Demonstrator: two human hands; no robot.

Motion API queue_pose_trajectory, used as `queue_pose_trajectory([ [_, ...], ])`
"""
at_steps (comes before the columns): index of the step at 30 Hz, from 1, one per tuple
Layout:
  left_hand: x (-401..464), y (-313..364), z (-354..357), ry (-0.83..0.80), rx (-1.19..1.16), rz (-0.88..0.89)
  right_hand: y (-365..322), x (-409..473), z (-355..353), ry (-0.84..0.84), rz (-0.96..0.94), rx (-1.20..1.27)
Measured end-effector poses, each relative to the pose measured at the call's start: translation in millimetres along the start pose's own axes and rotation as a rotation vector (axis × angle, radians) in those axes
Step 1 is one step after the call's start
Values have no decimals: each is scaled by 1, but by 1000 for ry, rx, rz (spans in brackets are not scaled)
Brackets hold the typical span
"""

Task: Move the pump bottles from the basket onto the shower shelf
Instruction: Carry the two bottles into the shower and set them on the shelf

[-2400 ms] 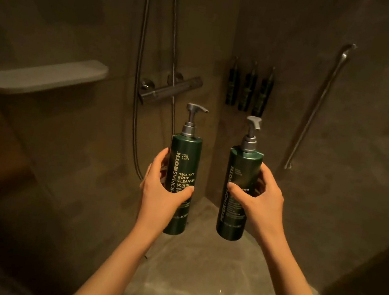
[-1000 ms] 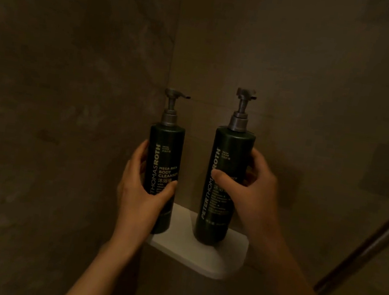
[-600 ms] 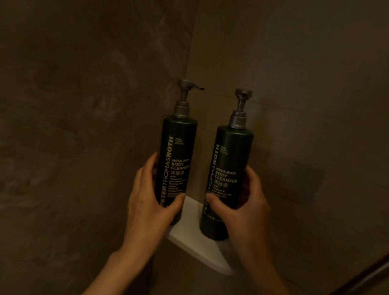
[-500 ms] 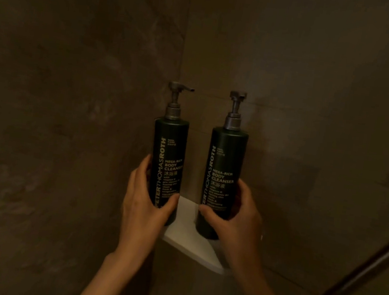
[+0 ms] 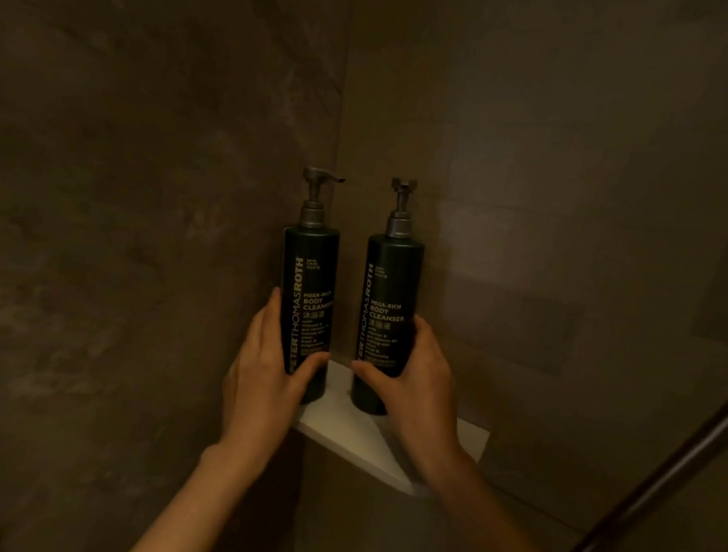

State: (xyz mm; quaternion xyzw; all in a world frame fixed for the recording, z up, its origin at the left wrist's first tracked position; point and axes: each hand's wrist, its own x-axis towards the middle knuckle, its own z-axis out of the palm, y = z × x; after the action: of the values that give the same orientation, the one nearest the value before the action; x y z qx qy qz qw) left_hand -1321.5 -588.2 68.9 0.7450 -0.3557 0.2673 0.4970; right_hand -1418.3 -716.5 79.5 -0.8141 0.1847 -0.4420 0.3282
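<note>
Two dark green pump bottles stand upright on a small white corner shelf (image 5: 360,433), a gap between them. Your left hand (image 5: 267,383) wraps the left bottle (image 5: 306,296); your right hand (image 5: 412,384) wraps the right bottle (image 5: 388,307). The left bottle sits close to the shelf's front edge, so letting go carelessly could tip it off. A nudge could knock one bottle into the other.

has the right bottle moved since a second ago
Yes. The right bottle went back toward the corner of the shelf, and turned so its label faces out.
</note>
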Motion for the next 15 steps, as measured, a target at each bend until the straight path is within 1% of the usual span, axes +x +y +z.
queue_pose_trajectory([
  [2, -4, 2, -7, 0, 45, -4, -5, -3, -7, 6, -14, -20],
  [4, -12, 7, -16, 47, 107, 5, -13, -9, -15, 41, -34, -63],
  [6, -26, 15, -25, 94, 163, 49, -21, -22, -23, 85, -102, -131],
  [8, -44, 22, -31, 100, 220, 88, -24, -41, -30, 95, -188, -188],
  [12, -97, 28, -36, 15, 307, 95, -21, -92, -31, 66, -264, -187],
  [15, -150, 20, -39, -66, 395, 26, -9, -139, -23, 47, -318, -214],
])
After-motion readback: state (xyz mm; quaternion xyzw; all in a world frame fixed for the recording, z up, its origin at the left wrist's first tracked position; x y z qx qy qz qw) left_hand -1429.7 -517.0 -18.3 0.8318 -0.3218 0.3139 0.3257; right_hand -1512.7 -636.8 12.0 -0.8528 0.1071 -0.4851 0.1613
